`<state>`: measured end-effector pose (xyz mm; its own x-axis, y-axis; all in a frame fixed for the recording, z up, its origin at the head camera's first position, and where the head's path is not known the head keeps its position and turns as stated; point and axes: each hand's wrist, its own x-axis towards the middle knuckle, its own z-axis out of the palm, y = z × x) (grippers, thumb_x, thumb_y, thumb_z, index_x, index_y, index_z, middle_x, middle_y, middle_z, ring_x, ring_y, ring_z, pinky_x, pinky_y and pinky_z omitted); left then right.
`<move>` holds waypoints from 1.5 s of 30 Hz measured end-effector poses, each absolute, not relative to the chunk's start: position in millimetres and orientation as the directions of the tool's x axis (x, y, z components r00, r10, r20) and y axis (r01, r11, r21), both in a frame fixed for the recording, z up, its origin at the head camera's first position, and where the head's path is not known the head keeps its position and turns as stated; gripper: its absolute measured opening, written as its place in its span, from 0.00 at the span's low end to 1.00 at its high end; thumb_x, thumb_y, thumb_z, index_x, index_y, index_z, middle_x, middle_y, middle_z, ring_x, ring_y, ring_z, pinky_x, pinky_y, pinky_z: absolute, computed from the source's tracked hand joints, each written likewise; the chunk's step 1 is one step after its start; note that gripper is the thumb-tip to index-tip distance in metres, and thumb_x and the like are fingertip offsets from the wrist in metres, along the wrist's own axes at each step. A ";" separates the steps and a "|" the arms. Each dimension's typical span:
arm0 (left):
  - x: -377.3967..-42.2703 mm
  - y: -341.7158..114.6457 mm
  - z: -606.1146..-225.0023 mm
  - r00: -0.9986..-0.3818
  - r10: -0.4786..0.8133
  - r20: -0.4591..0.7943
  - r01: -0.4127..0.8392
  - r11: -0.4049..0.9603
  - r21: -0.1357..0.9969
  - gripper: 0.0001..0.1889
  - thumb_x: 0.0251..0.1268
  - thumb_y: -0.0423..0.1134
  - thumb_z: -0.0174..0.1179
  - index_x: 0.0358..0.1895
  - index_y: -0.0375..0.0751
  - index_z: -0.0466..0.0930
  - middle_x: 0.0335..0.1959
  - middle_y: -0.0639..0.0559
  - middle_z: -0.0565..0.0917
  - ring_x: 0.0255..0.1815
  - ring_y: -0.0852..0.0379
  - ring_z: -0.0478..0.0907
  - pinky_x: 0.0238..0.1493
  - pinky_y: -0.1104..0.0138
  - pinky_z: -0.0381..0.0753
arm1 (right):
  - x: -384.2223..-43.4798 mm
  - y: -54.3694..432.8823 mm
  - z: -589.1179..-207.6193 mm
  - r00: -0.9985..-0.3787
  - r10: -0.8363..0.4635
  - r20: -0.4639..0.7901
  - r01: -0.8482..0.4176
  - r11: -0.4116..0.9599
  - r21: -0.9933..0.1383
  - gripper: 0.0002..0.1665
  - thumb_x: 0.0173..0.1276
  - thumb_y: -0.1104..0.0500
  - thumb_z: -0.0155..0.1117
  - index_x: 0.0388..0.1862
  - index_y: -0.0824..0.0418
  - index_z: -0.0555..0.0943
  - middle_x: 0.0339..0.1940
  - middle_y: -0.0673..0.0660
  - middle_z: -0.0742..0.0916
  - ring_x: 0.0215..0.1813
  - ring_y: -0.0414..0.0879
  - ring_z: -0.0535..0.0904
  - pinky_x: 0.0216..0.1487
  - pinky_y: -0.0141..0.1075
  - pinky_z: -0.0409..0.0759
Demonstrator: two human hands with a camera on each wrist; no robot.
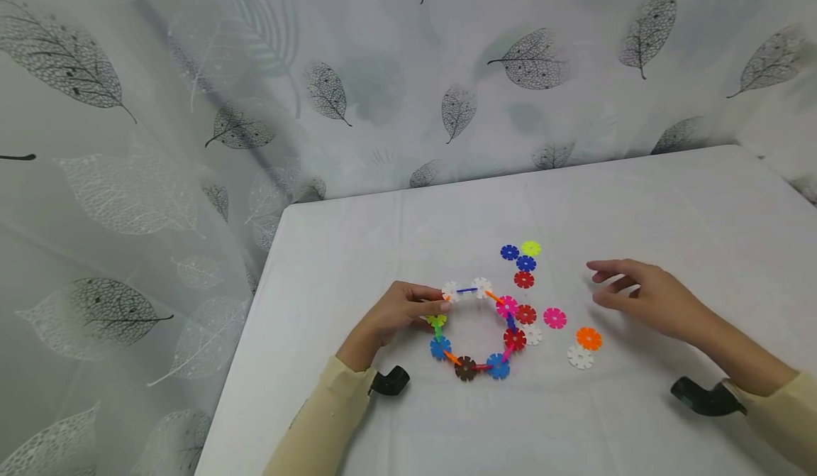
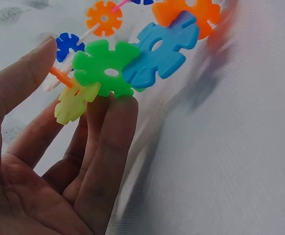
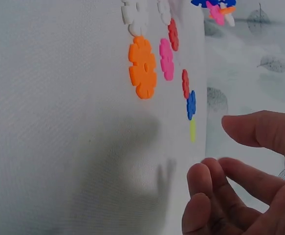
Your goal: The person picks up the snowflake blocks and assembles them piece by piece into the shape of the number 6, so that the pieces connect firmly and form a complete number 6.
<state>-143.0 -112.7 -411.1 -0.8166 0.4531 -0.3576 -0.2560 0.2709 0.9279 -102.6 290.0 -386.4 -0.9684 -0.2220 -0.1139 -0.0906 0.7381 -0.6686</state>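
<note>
A ring of linked, notched plastic snowflake discs in several colours is held at its left side by my left hand. Close up in the left wrist view, the thumb and fingers grip it around the yellow disc and the green disc, with a light blue disc joined beyond. My right hand hovers over the table to the right of the loose pieces. Its fingers are loosely bent, and nothing is between thumb and fingertips in the right wrist view.
Loose discs lie on the white-covered table: a pink one, an orange one, a white one, a red one, a yellow one and others. A leaf-patterned curtain hangs behind and at left.
</note>
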 end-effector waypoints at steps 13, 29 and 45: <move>-141.7 -111.6 -410.7 -0.826 0.435 -0.359 -0.247 0.292 0.924 0.20 0.65 0.42 0.71 0.56 0.36 0.86 0.49 0.48 0.87 0.40 0.54 0.83 0.44 0.60 0.85 | -96.1 289.2 -392.0 -0.883 -0.392 -0.257 -0.156 0.762 -0.628 0.23 0.53 0.53 0.82 0.49 0.56 0.88 0.41 0.48 0.86 0.41 0.45 0.78 0.33 0.32 0.80; -139.7 -107.9 -407.6 -0.841 0.409 -0.355 -0.238 0.309 0.921 0.20 0.64 0.44 0.71 0.56 0.38 0.87 0.49 0.50 0.87 0.42 0.55 0.81 0.44 0.61 0.85 | -100.5 277.7 -391.7 -0.852 -0.445 -0.276 -0.200 0.764 -0.614 0.15 0.53 0.57 0.82 0.37 0.49 0.84 0.35 0.44 0.83 0.37 0.43 0.78 0.33 0.32 0.81; -133.1 -100.5 -409.4 -0.899 0.371 -0.234 -0.150 0.242 0.959 0.23 0.62 0.44 0.73 0.61 0.50 0.85 0.49 0.51 0.87 0.39 0.54 0.85 0.37 0.65 0.80 | -126.1 235.0 -373.5 -0.923 -0.376 -0.076 -0.177 0.592 -0.786 0.21 0.69 0.56 0.71 0.58 0.61 0.84 0.35 0.53 0.87 0.29 0.46 0.83 0.33 0.37 0.80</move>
